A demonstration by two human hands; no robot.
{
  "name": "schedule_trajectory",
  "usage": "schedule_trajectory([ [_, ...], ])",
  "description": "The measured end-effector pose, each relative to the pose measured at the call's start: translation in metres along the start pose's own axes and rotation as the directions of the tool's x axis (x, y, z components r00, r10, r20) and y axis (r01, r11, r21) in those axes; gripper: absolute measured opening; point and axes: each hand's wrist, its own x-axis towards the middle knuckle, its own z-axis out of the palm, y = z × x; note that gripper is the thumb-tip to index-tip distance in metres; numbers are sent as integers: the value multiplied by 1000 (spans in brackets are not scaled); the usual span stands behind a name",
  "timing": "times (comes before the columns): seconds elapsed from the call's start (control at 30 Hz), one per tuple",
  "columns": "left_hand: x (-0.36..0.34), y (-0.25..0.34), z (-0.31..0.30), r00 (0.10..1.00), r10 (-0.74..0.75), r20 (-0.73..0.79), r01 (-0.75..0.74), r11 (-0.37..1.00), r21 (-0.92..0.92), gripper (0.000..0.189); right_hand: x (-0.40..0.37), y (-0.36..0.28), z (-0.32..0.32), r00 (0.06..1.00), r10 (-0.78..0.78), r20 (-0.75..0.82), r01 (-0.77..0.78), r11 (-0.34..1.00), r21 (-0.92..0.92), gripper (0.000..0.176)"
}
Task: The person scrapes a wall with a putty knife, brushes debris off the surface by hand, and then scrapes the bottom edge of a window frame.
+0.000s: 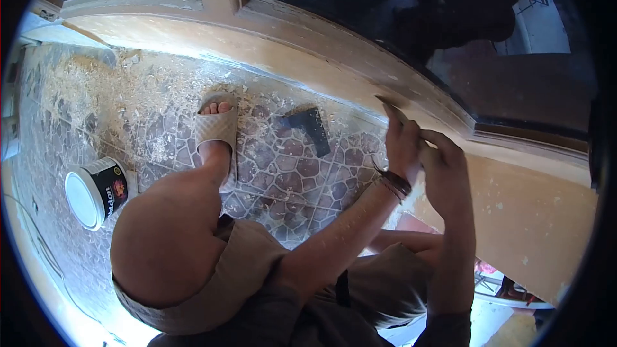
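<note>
My left hand, with dark bracelets at the wrist, is closed around a thin-bladed tool. The blade's tip points up and left, right at the painted wooden frame below the glass. Close behind it, my right hand has its fingers bent inward, overlapping the left hand's heel in this view. What its fingers grip is hidden. On the tiled floor left of my hands lies a dark grey, L-shaped flat piece that looks like sandpaper.
Shavings and flakes litter the patterned floor along the frame. A lidded paint bucket stands at left. My sandalled foot is near the sill. Dark glass fills the upper area, and a cable runs at far left.
</note>
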Motion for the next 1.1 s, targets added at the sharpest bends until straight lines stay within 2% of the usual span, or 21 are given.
schedule_trajectory([
  [0.07,0,4,4,999,-18,-36,15,995,-97,63,-1,5,4,995,-95,-33,94,995,-13,27],
  [0.13,-1,23,9,963,-263,-60,231,919,-319,56,-10,6,5,978,-193,-80,198,978,61,27],
  [0.17,-1,38,8,912,-408,-39,357,838,-412,51,-9,3,5,982,-176,-68,179,983,39,27],
  [0.23,1,16,2,994,-73,-86,67,996,-62,51,-9,-1,3,990,-127,-53,127,992,-12,28],
  [0.33,5,4,-6,991,-135,2,131,955,-265,50,3,8,15,997,-71,-19,69,993,-96,28],
  [0.37,2,7,-5,961,-278,10,256,871,-419,49,-2,7,16,986,-159,-50,156,986,-62,27],
  [0.4,6,24,-2,912,-408,38,358,748,-559,48,-6,6,15,985,-157,-75,155,988,-22,28],
  [0.43,3,35,9,894,-442,-71,325,750,-576,26,-12,4,12,984,-151,-96,154,988,20,28],
  [0.47,3,31,6,942,-328,-75,270,871,-409,28,-15,0,8,983,-140,-118,148,987,63,28],
  [0.5,2,26,2,975,-214,-53,197,953,-230,30,-15,-7,5,996,-60,-73,64,996,60,29],
  [0.6,0,19,-3,953,-300,37,295,896,-332,39,-5,1,8,999,-32,-36,29,997,-77,29],
  [0.67,3,27,4,905,-421,54,366,709,-604,58,-14,5,4,985,-141,-101,144,989,22,29],
  [0.7,3,36,9,920,-391,12,323,740,-590,40,-14,5,4,971,-198,-133,209,975,70,29],
  [0.73,3,45,14,932,-360,-30,279,770,-574,24,-13,2,2,982,-149,-116,157,986,64,29],
  [0.8,-3,38,7,953,-300,32,294,902,-315,26,-16,-6,-3,996,-33,-86,37,998,43,30],
  [0.87,-6,27,6,996,-79,33,77,995,59,15,-15,1,-4,997,-26,-79,35,993,113,30],
  [0.9,-6,28,7,999,-35,10,34,998,53,11,-15,4,-4,997,-26,-77,37,988,150,30],
  [0.97,-3,34,10,990,-131,-55,121,980,-157,9,-18,7,-2,984,-120,-132,135,984,118,29],
  [1.0,-1,42,13,957,-282,-62,242,900,-362,11,-18,8,0,974,-167,-154,183,978,100,29],
  [1.07,-2,36,11,969,-236,-79,199,925,-323,18,-14,2,-1,991,-82,-104,89,994,64,29],
  [1.1,2,28,6,998,-27,-64,22,997,-76,24,-12,1,-3,996,-35,-86,39,998,43,29],
])
